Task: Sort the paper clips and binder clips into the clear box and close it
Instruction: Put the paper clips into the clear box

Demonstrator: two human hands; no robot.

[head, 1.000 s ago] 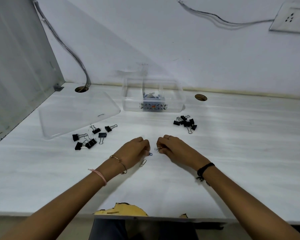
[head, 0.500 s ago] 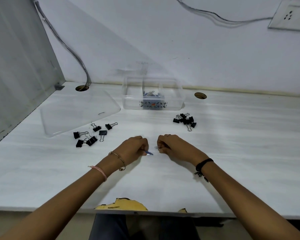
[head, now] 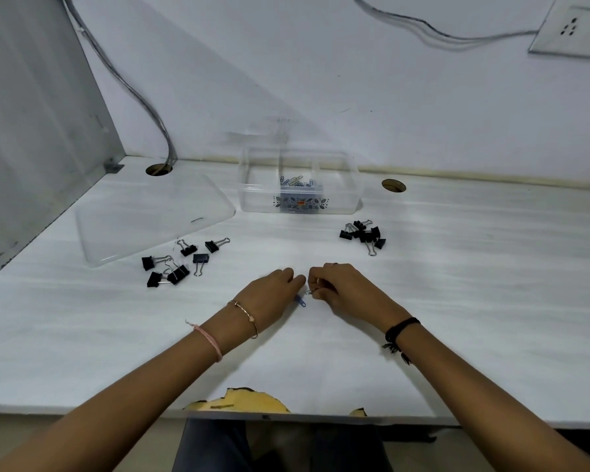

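Left hand (head: 271, 296): curled, grasping blue paper clip (head: 300, 301)
Right hand (head: 343, 288): pinching silver paper clip (head: 311, 291)
Clear box (head: 256, 199): lidless, holds stored clips (head: 297, 182)

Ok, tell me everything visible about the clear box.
The clear box is a rectangular tub of see-through plastic with rounded corners, open, its lid lying apart to the left. Inner dividers split it; paper clips lie in the middle compartment. A blue leaf-patterned label sits on the front wall. It stands at the far side of the white desk; nothing else touches it.
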